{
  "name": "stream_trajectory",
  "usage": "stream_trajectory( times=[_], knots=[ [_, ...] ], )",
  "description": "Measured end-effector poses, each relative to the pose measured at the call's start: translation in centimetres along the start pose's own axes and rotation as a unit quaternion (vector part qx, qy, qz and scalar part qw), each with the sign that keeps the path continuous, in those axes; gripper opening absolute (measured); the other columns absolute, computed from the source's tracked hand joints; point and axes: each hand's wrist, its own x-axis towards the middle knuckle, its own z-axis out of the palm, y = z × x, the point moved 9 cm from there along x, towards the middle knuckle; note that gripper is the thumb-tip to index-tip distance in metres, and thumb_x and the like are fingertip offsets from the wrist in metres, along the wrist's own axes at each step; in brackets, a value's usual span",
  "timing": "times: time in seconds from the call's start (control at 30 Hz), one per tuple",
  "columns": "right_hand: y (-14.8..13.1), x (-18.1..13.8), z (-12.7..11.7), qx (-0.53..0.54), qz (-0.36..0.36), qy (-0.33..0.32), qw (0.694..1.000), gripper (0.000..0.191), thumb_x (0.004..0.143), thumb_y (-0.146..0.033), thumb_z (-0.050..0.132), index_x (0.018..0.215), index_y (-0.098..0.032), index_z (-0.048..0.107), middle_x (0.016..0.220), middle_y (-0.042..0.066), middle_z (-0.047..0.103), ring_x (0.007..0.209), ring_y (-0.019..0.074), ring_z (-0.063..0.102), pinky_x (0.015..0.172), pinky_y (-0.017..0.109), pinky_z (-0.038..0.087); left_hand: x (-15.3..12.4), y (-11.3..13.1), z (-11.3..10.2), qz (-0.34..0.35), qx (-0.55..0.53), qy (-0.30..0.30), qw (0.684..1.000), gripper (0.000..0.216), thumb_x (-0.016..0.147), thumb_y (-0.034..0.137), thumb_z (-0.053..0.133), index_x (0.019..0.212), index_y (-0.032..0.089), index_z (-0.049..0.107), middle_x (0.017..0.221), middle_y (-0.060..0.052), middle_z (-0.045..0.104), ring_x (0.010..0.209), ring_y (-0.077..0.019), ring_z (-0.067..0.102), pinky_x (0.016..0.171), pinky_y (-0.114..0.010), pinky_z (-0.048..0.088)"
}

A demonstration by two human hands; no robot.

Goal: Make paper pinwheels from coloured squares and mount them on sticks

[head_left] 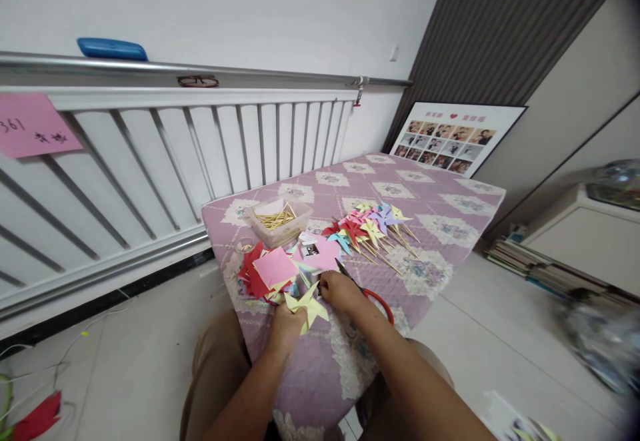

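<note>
My left hand [289, 321] pinches a pale yellow paper pinwheel [311, 306] with folded points, just above the table's near end. Beside it, my right hand [338, 290] is closed with its fingertips down near a pink paper [324, 254]; whatever they hold is hidden. Scissors with red handles [381, 303] lie partly beneath my right wrist, black blades pointing away. To the left is a pile of coloured paper squares, a pink square [276, 266] on top. Small dark pieces [311, 249] rest on the pink paper.
A clear plastic box [280, 231] of wooden sticks stands behind the paper. Several finished pinwheels on sticks [373, 224] lie in a heap to the right. The table has a purple quilted cloth [450, 204]. A white radiator [240, 148] runs along the wall; a photo board [453, 140] leans behind.
</note>
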Motion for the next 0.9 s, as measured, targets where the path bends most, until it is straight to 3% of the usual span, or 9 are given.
stream_trajectory(
  times=[0.27, 0.37, 0.47, 0.63, 0.9],
  knots=[
    [1.5, 0.1, -0.9, 0.068, 0.010, 0.086, 0.994, 0.017, 0.093, -0.031, 0.058, 0.098, -0.015, 0.064, 0.097, 0.003, 0.068, 0.082, 0.0159, 0.065, 0.076, 0.036, 0.055, -0.2, 0.3, 0.0, 0.002, -0.001, 0.003, 1.000, 0.013, 0.072, 0.019, 0.057, 0.078, 0.015, 0.068, 0.069, -0.003, 0.070, 0.062, -0.0150, 0.061, 0.055, -0.020, 0.044],
    [1.6, -0.2, -1.2, 0.098, -0.002, 0.117, 0.988, 0.008, 0.089, -0.017, 0.058, 0.090, -0.015, 0.065, 0.083, 0.002, 0.069, 0.075, 0.0147, 0.064, 0.073, 0.030, 0.051, -0.3, 0.4, 0.0, 0.004, 0.000, 0.002, 1.000, 0.013, 0.071, 0.019, 0.057, 0.076, 0.015, 0.068, 0.067, -0.002, 0.069, 0.059, -0.0145, 0.059, 0.053, -0.021, 0.043],
    [1.5, -0.4, -1.5, 0.127, -0.020, 0.141, 0.982, 0.021, 0.081, -0.005, 0.053, 0.092, -0.016, 0.067, 0.082, 0.004, 0.071, 0.074, 0.0148, 0.063, 0.072, 0.025, 0.047, -0.2, 0.4, 0.0, 0.009, 0.002, 0.004, 1.000, 0.012, 0.070, 0.019, 0.058, 0.075, 0.015, 0.068, 0.066, -0.002, 0.068, 0.058, -0.0142, 0.059, 0.053, -0.021, 0.043],
    [1.2, -0.5, -1.7, 0.157, -0.045, 0.140, 0.977, 0.026, 0.073, -0.003, 0.051, 0.083, -0.017, 0.071, 0.085, 0.005, 0.072, 0.078, 0.0164, 0.062, 0.074, 0.024, 0.044, -0.1, 0.2, -0.1, 0.013, 0.005, 0.004, 1.000, 0.013, 0.071, 0.020, 0.058, 0.077, 0.014, 0.068, 0.069, -0.002, 0.069, 0.061, -0.0147, 0.060, 0.055, -0.021, 0.044],
    [0.6, -3.1, -1.3, 0.180, -0.044, 0.109, 0.977, 0.025, 0.073, -0.005, 0.048, 0.074, -0.018, 0.069, 0.077, 0.004, 0.071, 0.070, 0.0157, 0.061, 0.067, 0.022, 0.042, 0.0, -0.1, 0.0, 0.008, 0.008, 0.001, 1.000, 0.016, 0.073, 0.019, 0.055, 0.083, 0.015, 0.068, 0.075, -0.004, 0.071, 0.067, -0.0152, 0.063, 0.058, -0.020, 0.046]
  ],
)
